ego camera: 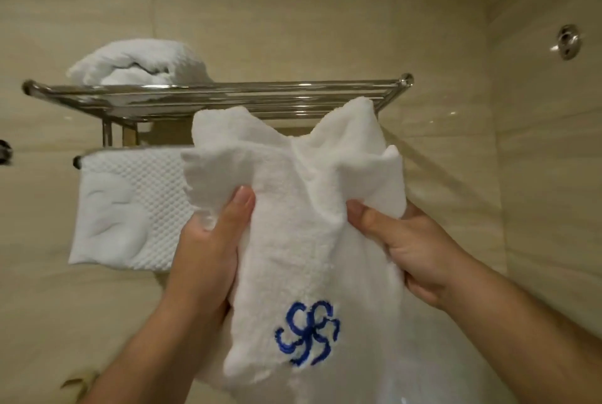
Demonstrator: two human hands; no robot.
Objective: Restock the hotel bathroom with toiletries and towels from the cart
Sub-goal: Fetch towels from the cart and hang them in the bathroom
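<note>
Centrally, both hands hold a white towel [293, 208] up before a beige tiled wall [293, 12]. The left hand [208, 240] grips the towel's left edge, with the thumb pressed on the front of the cloth and the fingers hidden behind it. The right hand [410, 247] pinches a bunched fold on the right edge, thumb on the front. The towel hangs crumpled between them. Its top corners rise in front of the chrome rack [228, 94]; whether they touch it I cannot tell. A blue emblem [308, 333] (a swirl of curled strokes) sits toward the towel's 6 o'clock end. At 10 o'clock a folded towel [140, 61] lies on top of the rack. At 9 o'clock a waffle-textured mat [130, 208] hangs over the rack's lower bar. At 2 o'clock a round metal fitting [568, 42] is set in the side wall.
</note>
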